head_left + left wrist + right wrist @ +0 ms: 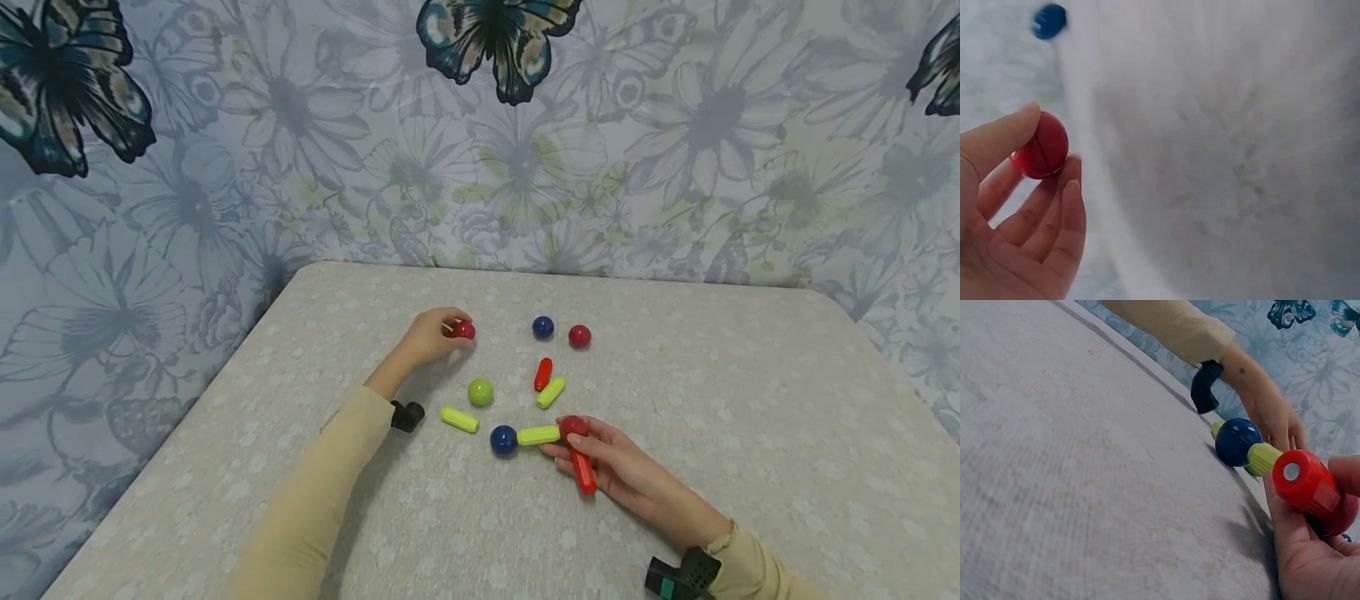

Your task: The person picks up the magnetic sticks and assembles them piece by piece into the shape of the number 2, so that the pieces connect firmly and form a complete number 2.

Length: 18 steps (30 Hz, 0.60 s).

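Ball [466,331] pinched in my left hand [431,337]; blue ball [503,440] at its five o'clock, ending a yellow stick [538,436], axis nine-to-three, whose joined red ball [573,426] my right hand [628,468] grips.

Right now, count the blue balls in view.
2: one blue ball at one end of the chain the right hand holds; another on the table near a red ball.

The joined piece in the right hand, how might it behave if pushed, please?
The joined piece may pivot or separate at its joints: the blue ball meets one end of the yellow stick, and a pale disc tipping the red stick hints at magnets. Both sticks, looking straight, are probably stiff.
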Motion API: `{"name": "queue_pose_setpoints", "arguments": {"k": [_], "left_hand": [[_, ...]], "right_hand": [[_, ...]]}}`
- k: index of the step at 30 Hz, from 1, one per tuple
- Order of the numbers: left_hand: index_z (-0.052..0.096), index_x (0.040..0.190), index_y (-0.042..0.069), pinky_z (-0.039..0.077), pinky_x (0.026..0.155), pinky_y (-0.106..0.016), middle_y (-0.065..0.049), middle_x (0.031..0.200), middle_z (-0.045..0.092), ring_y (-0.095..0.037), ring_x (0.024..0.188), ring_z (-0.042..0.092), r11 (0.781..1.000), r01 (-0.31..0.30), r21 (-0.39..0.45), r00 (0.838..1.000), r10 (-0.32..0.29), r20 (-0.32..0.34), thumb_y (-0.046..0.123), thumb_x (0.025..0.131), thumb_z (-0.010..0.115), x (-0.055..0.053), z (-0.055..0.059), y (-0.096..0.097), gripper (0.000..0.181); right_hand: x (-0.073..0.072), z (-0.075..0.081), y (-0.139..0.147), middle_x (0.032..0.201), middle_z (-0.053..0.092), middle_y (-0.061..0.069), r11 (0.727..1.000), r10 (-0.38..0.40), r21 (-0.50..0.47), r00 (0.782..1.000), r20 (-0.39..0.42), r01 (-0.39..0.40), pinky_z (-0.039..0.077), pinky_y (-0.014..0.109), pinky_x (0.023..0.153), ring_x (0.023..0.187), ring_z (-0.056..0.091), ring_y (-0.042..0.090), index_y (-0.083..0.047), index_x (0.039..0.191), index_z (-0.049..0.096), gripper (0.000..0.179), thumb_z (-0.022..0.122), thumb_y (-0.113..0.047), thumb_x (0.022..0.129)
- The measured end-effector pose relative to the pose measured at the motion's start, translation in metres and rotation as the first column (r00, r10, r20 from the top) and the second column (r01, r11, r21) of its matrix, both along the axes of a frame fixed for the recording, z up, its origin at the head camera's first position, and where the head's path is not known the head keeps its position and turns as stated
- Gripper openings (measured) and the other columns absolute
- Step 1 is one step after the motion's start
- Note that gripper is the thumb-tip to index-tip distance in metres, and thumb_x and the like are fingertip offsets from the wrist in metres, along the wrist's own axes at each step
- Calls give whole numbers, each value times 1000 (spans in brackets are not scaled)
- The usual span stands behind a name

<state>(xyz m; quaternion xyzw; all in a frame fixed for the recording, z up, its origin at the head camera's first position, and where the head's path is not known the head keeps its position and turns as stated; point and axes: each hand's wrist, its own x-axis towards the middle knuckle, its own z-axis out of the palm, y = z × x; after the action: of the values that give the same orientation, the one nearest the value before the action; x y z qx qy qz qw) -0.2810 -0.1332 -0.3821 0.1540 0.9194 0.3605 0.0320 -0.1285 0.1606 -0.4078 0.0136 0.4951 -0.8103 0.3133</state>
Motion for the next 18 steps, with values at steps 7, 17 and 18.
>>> {"name": "queue_pose_setpoints", "arguments": {"k": [7, 17, 18], "left_hand": [[59, 123, 4, 51, 76, -34, -10, 107, 63, -22, 89, 62, 969, 120, 215, 992, -123, -3, 17, 86, 71, 70, 21, 2, 41], [64, 114, -2, 52, 75, -27, -7, 95, 68, -15, 86, 65, 777, 201, 597, 712, -534, 456, 8, 89, 65, 168, -3, 61, 27], [63, 114, -4, 52, 77, -28, -10, 96, 68, -16, 86, 65, 755, 177, 632, 663, -566, 490, 7, 90, 63, 173, -6, 66, 27]], "right_hand": [[-2, 0, 1, 140, 29, 28, 999, -11, -34, 999, 34, 12, 40, 41, 95, 113, 54, 31, 7, 144, 8, 61, 46, -5, 98], [0, -1, 0, 144, 19, 26, 986, -64, -150, 993, 103, 79, 34, 37, 100, 114, 53, 28, 4, 146, -4, 64, 40, -7, 101], [1, -1, -1, 145, 18, 27, 986, -70, -144, 992, 106, 85, 34, 37, 100, 114, 53, 27, 4, 146, -4, 65, 41, -7, 100]]}}
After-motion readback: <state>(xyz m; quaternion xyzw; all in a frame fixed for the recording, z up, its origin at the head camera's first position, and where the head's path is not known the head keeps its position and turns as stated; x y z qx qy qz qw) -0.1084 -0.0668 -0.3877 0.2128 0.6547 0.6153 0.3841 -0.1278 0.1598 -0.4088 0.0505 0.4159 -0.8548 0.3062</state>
